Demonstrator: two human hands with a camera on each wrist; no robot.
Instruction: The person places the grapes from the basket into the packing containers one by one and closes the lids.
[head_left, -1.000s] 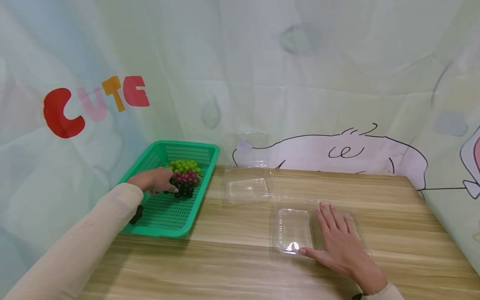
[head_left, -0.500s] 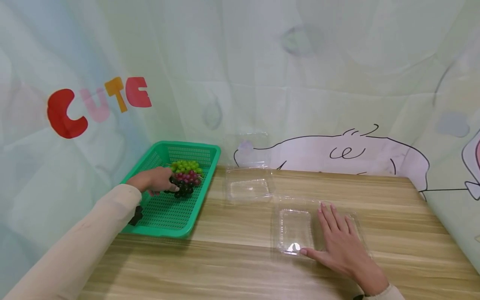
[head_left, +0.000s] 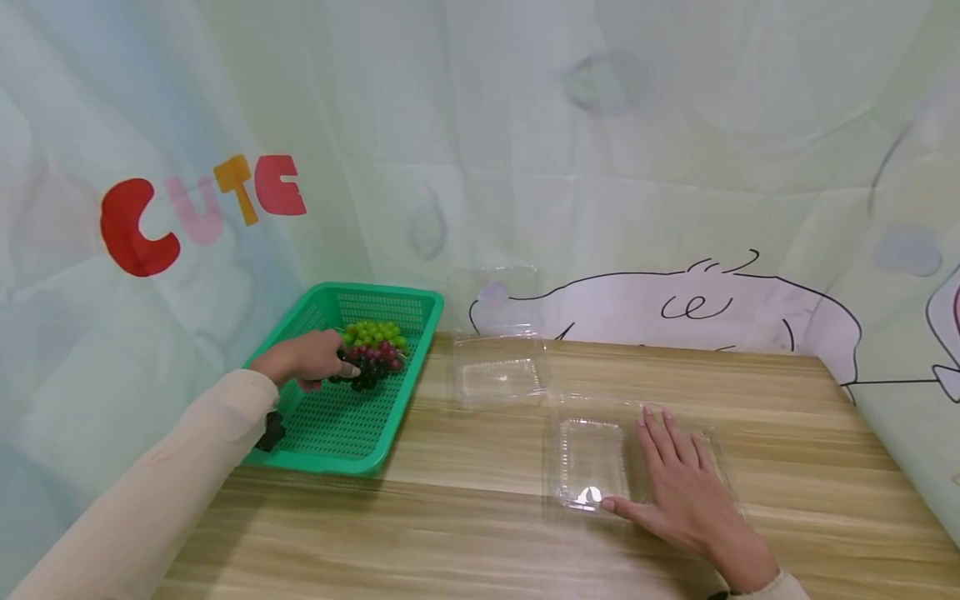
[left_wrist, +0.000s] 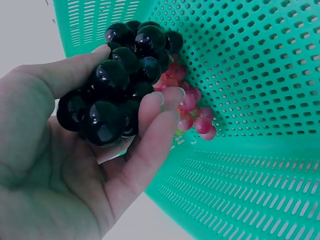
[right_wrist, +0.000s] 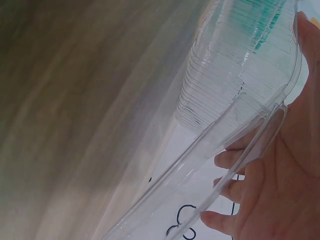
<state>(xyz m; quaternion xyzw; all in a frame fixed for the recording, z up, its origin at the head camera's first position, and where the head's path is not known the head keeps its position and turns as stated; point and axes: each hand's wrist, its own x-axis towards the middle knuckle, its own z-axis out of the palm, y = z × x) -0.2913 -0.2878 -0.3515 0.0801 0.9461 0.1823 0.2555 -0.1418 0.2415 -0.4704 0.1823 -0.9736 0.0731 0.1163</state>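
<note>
My left hand point(head_left: 311, 357) reaches into the green basket point(head_left: 300, 461) and grips a bunch of black grapes point(left_wrist: 117, 75) between thumb and curled fingers. Red grapes point(head_left: 387, 357) lie just beyond that bunch, with green grapes point(head_left: 373, 334) farther back. In the left wrist view the red grapes point(left_wrist: 192, 107) show behind my fingertips. My right hand point(head_left: 686, 483) lies flat with spread fingers on one half of an open clear plastic clamshell box point(head_left: 591, 450). The right wrist view shows the box point(right_wrist: 240, 65) along the palm side of this hand point(right_wrist: 280, 180).
A second open clear clamshell box point(head_left: 498, 375) stands at the table's back edge, lid raised against the printed curtain point(head_left: 510, 183). Another dark bunch point(head_left: 272, 432) sits in the basket's near left corner, partly behind the sleeve. Wooden table point(head_left: 465, 533) extends in front.
My left hand and the black grapes have risen slightly in the basket. The right hand stays in place on the box. The head view has shifted a little.
</note>
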